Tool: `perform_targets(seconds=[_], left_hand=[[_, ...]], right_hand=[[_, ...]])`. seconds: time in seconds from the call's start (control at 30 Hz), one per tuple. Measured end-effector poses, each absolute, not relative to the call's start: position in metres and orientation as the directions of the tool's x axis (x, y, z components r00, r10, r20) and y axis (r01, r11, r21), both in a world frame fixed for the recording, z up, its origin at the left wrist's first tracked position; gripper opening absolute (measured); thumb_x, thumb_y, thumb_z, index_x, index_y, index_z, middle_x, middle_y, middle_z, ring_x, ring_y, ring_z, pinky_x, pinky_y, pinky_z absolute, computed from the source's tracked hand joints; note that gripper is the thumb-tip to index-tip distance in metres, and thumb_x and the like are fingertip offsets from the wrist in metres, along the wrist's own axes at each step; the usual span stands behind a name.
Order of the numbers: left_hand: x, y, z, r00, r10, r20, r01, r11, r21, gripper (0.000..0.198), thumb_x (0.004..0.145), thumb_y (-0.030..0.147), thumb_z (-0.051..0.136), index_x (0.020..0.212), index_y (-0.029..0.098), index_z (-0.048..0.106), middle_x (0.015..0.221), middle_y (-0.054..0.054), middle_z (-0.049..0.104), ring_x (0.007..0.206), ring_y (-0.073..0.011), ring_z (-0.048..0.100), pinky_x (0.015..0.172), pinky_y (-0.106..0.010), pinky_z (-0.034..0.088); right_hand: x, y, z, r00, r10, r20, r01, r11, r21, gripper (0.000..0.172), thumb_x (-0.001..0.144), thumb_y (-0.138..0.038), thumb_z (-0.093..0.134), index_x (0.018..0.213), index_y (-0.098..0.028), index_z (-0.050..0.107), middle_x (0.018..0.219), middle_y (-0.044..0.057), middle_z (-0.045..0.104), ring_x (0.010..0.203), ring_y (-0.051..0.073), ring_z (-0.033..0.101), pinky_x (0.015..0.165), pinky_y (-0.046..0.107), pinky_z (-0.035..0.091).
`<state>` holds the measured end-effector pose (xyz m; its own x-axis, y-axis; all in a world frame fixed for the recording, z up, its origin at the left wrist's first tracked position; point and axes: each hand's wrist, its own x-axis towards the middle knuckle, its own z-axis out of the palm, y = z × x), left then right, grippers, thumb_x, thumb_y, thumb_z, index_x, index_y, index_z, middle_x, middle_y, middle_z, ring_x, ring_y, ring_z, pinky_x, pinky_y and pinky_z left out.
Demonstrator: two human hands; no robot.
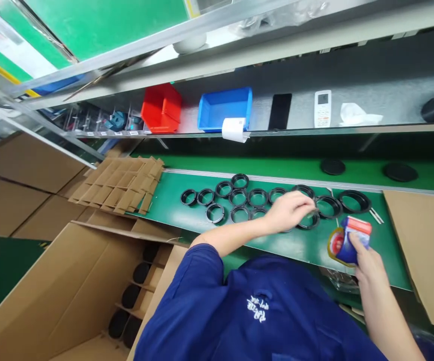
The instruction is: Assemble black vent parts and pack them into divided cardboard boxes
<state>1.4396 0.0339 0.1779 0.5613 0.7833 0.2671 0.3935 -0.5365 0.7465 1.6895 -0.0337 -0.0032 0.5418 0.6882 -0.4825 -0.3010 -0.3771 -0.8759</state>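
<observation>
Several black rings (257, 198) lie in loose rows on the green worktop (168, 200). Over the rings right of centre is my left hand (291, 209), its fingers pinched together; whatever is between the fingertips is too small to make out. My right hand (367, 258) is wrapped round a blue and red tape dispenser (356, 236) with a yellowish rim, held above the front right of the worktop. Two larger rings (354, 201) lie just behind the dispenser.
Cardboard dividers (117, 184) lie at the worktop's left end. An open carton (66, 296) with black round parts stands lower left. A cardboard sheet (423, 250) is at the right. The shelf (299, 133) holds a red bin (161, 109), blue bin (225, 108), phone and remote.
</observation>
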Motion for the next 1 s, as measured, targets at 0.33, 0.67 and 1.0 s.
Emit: perform_targets(seconds=[0.33, 0.67, 1.0], left_hand=[[1.309, 0.003, 0.108, -0.075, 0.994, -0.082, 0.302, 0.101, 0.948, 0.017, 0.088, 0.035, 0.065, 0.088, 0.018, 0.065, 0.083, -0.002, 0.064, 0.076, -0.0142, 0.058, 0.075, -0.027, 0.049], [1.255, -0.044, 0.094, -0.444, 0.888, -0.116, 0.148, 0.201, 0.968, 0.018, 0.086, 0.035, 0.07, 0.087, 0.018, 0.065, 0.08, -0.002, 0.062, 0.077, -0.0149, 0.058, 0.077, -0.029, 0.05], [1.222, -0.13, 0.086, -0.909, 0.416, -0.04, -0.009, 0.076, 0.997, 0.023, 0.088, 0.04, 0.071, 0.088, 0.019, 0.061, 0.082, 0.0, 0.061, 0.075, -0.0135, 0.058, 0.074, -0.027, 0.048]], right_hand=[[1.61, -0.019, 0.014, 0.197, 0.929, -0.314, 0.031, -0.326, -0.945, 0.063, 0.054, -0.055, 0.087, 0.103, -0.02, 0.067, 0.099, 0.009, 0.076, 0.09, 0.028, 0.071, 0.087, 0.043, 0.059], [1.533, 0.015, 0.021, -0.344, 0.933, -0.102, 0.555, 0.114, -0.824, 0.05, 0.074, -0.069, 0.067, 0.093, -0.023, 0.06, 0.077, 0.001, 0.068, 0.065, 0.023, 0.064, 0.061, 0.034, 0.048], [1.258, 0.068, 0.05, -0.833, 0.553, -0.028, 0.469, 0.678, -0.567, 0.03, 0.088, -0.044, 0.07, 0.101, -0.019, 0.057, 0.101, 0.01, 0.07, 0.091, 0.026, 0.067, 0.073, 0.032, 0.048]])
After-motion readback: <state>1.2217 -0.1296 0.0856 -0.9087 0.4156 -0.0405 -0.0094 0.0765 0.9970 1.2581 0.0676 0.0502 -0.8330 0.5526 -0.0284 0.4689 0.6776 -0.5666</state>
